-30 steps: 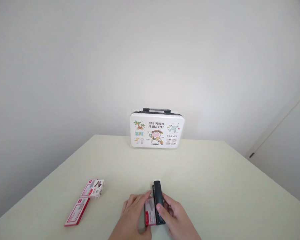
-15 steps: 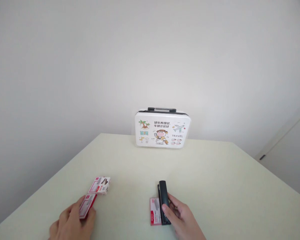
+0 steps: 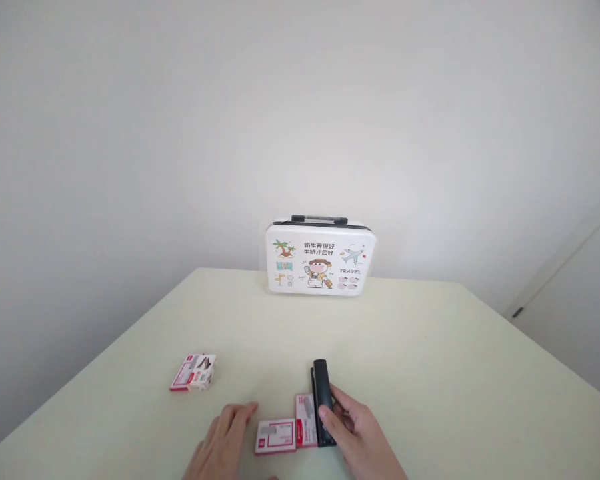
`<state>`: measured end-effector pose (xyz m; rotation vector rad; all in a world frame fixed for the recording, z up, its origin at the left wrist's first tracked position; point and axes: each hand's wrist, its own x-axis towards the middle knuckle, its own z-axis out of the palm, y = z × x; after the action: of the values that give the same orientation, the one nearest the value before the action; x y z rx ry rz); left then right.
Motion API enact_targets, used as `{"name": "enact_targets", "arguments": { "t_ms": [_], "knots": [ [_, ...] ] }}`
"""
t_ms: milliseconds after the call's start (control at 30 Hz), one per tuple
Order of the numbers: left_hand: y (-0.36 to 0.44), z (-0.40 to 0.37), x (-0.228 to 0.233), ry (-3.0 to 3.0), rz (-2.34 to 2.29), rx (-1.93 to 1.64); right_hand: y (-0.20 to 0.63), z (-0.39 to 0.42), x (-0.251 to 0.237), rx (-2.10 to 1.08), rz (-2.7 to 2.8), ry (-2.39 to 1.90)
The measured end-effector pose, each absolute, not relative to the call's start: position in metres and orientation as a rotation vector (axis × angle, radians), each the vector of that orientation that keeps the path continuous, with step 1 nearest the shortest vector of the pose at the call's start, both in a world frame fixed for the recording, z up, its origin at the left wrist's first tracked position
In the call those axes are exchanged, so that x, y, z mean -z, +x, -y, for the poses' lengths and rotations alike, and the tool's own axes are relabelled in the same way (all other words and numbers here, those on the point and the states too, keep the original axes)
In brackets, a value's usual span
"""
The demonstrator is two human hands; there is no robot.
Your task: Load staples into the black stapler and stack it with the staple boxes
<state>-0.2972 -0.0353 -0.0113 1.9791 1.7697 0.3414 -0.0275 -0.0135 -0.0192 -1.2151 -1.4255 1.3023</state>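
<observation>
My right hand (image 3: 363,437) holds a black stapler (image 3: 323,400) upright in the view, thumb on its near side and fingers round its right side. Against the stapler's left side lies a small pink and white staple box (image 3: 305,420). A second staple box (image 3: 275,437) lies crosswise and meets that one's left edge. Just left of this second box is my left hand (image 3: 220,440), open, its fingers stretched out and apart from the box. Farther left on the table, beyond that hand, sit more pink and white staple boxes (image 3: 194,372), close together.
A white carry case (image 3: 320,260) with cartoon prints and a black handle stands at the back of the pale table (image 3: 405,353), near the wall (image 3: 300,120). The table's left edge slopes off beyond the staple boxes.
My left hand has moved right, bringing a staple box from the left group to beside the box at the stapler, and has let go of it. My right hand keeps its hold.
</observation>
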Motion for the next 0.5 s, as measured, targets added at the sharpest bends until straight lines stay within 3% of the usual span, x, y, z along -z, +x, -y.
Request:
{"name": "enact_targets", "arguments": {
  "t_ms": [233, 500],
  "knots": [
    [-0.258, 0.029, 0.023, 2.129, -1.761, -0.553, -0.031, 0.015, 0.017, -1.283, 1.392, -1.175],
    [-0.290, 0.026, 0.024, 2.279, -1.511, -0.827, -0.029, 0.013, 0.024, -1.309, 1.392, -1.159]
  ]
}}
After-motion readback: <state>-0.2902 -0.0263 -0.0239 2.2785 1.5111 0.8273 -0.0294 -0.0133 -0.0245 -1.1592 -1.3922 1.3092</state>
